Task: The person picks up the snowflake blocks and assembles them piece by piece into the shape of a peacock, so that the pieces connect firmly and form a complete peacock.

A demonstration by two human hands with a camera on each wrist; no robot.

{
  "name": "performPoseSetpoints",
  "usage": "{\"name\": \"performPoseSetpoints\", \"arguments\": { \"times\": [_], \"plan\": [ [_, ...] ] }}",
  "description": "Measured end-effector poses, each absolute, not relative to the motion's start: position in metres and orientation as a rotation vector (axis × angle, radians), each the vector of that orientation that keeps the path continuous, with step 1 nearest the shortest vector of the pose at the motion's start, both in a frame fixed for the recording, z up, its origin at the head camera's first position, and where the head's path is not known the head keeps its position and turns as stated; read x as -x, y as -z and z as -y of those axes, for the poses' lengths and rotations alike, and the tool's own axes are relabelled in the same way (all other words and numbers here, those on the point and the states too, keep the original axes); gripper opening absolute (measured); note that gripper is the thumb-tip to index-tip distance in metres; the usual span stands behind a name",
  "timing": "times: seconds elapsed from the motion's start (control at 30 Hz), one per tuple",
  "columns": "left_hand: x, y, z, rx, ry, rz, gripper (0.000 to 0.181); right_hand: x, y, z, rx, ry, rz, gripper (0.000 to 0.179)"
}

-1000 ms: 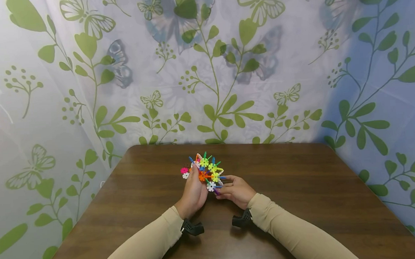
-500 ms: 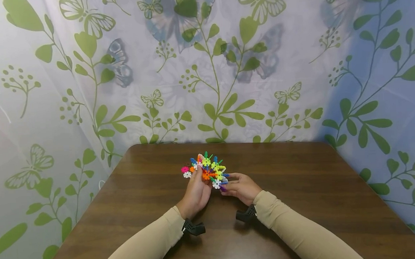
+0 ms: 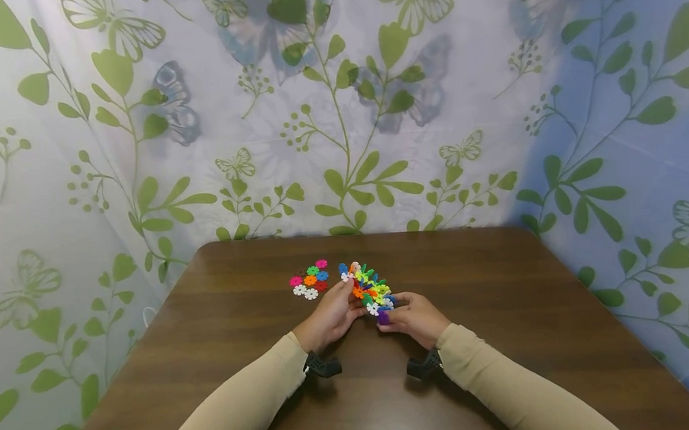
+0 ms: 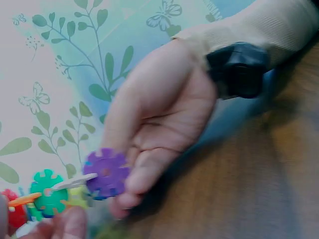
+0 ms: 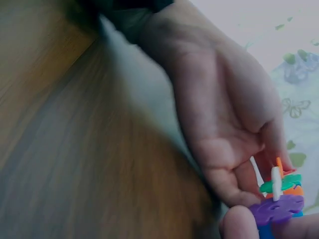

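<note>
A multicoloured cluster of slotted flower-shaped discs (image 3: 362,292) joined edge to edge hangs above the table between the two hands. My left hand (image 3: 330,315) grips its left side, thumb in front and fingers behind. At the right end, my right hand (image 3: 416,318) pinches the cluster near a purple slotted disc (image 4: 106,173). A white disc seen edge-on joins that purple disc to a green disc (image 4: 48,192) in the left wrist view. In the right wrist view, fingertips of the right hand (image 5: 240,224) lie against the purple disc; part of the cluster is cut off there.
Several loose slotted discs (image 3: 310,280), among them pink, green, orange, blue, red and white, lie on the brown wooden table (image 3: 468,267) left of the cluster. A curtain (image 3: 340,112) with leaves and butterflies hangs behind the table.
Both hands have moved right with the cluster, uncovering the loose discs at the left. The head view has also shifted slightly. Both hands keep their hold.
</note>
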State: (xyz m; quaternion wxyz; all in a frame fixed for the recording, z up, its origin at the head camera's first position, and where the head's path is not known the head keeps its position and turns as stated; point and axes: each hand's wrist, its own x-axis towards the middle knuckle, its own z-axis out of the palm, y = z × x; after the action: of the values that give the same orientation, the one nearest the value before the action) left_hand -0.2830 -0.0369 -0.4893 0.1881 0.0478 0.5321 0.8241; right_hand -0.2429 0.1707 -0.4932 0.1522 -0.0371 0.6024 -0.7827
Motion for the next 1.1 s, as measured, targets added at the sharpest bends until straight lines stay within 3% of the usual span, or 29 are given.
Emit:
{"name": "performPoseSetpoints", "arguments": {
  "times": [0.5, 0.87, 1.1],
  "plan": [
    [0.302, 0.48, 0.023, -0.103, -2.085, -1.69, 0.041, 0.226, 0.485, -0.178, 0.1, 2.012, -2.179, 0.046],
    [0.317, 0.476, 0.026, -0.226, -1.571, -2.408, 0.029, 0.223, 0.483, -0.182, 0.134, 1.68, -2.543, 0.049],
    [0.32, 0.476, 0.024, -0.178, -1.744, -2.244, 0.022, 0.224, 0.483, -0.183, 0.096, 1.57, -2.63, 0.048]
  ]
}}
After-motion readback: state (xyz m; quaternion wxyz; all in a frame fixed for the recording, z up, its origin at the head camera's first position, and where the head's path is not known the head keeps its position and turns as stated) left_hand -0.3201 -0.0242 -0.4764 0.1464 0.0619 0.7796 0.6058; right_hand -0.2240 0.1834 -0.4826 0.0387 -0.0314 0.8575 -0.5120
